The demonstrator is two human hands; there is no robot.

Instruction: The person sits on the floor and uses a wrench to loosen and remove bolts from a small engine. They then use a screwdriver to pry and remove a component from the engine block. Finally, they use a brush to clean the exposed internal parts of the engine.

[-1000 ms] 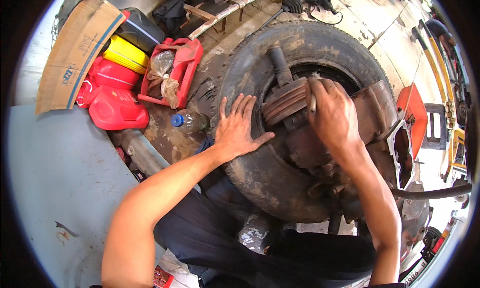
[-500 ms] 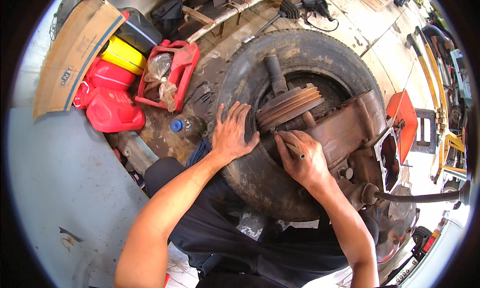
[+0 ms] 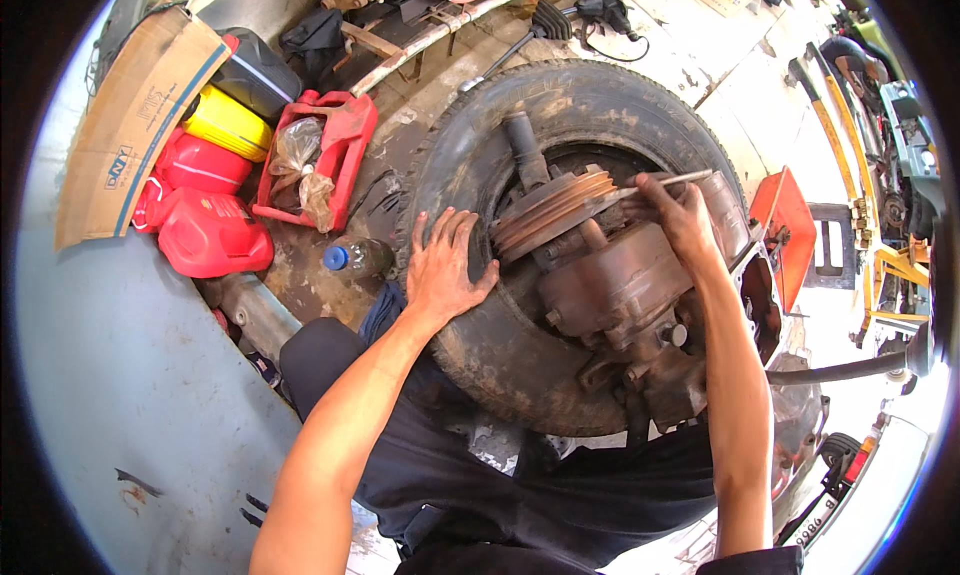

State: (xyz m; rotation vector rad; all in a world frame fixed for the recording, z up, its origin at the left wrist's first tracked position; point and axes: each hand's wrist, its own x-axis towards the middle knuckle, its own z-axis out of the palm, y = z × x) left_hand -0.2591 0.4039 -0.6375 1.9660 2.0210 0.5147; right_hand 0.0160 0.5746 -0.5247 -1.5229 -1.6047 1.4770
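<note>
A greasy metal gearbox casing (image 3: 610, 275) rests in the opening of a worn black tyre (image 3: 520, 365) lying flat before me. At its left end sits a rusty round drum (image 3: 553, 217) with ridged edges, and a dark pipe stub (image 3: 524, 145) stands beyond it. My left hand (image 3: 443, 275) lies on the tyre's left side, fingers apart, holding nothing. Above the casing, my right hand (image 3: 678, 215) is closed on a slim metal rod (image 3: 688, 177). The rod points left toward the drum's rim; whether it touches is hard to see.
Red jerrycans (image 3: 215, 230), a red cut-open can (image 3: 350, 165) with plastic bags, and a blue-capped bottle (image 3: 358, 258) stand at left. A blue-grey panel (image 3: 130, 375) borders the left. An orange-red tray (image 3: 785, 235) and yellow-handled tools (image 3: 835, 135) lie right.
My right hand has moved up and to the right from the casing's near side to beside the drum's far edge, taking the rod along. My left hand stays on the tyre.
</note>
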